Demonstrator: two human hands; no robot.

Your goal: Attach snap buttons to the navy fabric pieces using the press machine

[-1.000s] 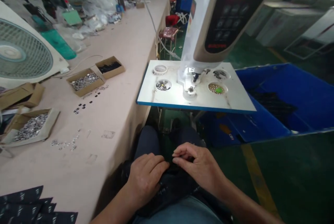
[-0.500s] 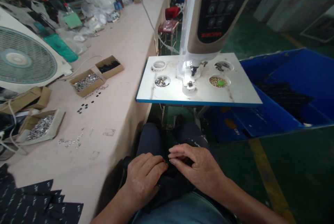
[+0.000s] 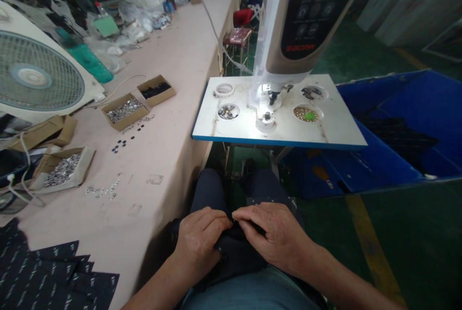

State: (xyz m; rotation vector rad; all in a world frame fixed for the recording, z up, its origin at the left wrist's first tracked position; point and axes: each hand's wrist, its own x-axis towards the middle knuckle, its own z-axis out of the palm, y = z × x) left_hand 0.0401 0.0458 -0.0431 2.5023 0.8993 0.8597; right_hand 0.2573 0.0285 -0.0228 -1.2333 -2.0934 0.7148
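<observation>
Over my lap lies dark fabric [image 3: 240, 252], with small white print on the part beside my right hand. My left hand [image 3: 202, 240] is closed on this fabric, its thumb and forefinger pinched at the edge. Close against it, my right hand [image 3: 274, 226] pinches at the same spot with thumb and forefinger. A tiny shiny metal piece [image 3: 234, 220] glints between its fingertips, mostly hidden. Beyond my knees stands a press machine [image 3: 269, 59] with a lit working point over a white table plate [image 3: 238, 132].
Round recesses in the plate hold small parts [image 3: 306, 114]. On the left table [image 3: 169, 132] are cardboard boxes of metal fasteners [image 3: 65, 168], loose fasteners, a fan [image 3: 32, 76] and printed dark fabric pieces [image 3: 54, 271]. A blue bin [image 3: 404, 170] with dark fabric stands right.
My right fingertips have closed in and come nearer to my left fingertips. The printed fabric beside my right hand has shifted. The whole view has moved slightly.
</observation>
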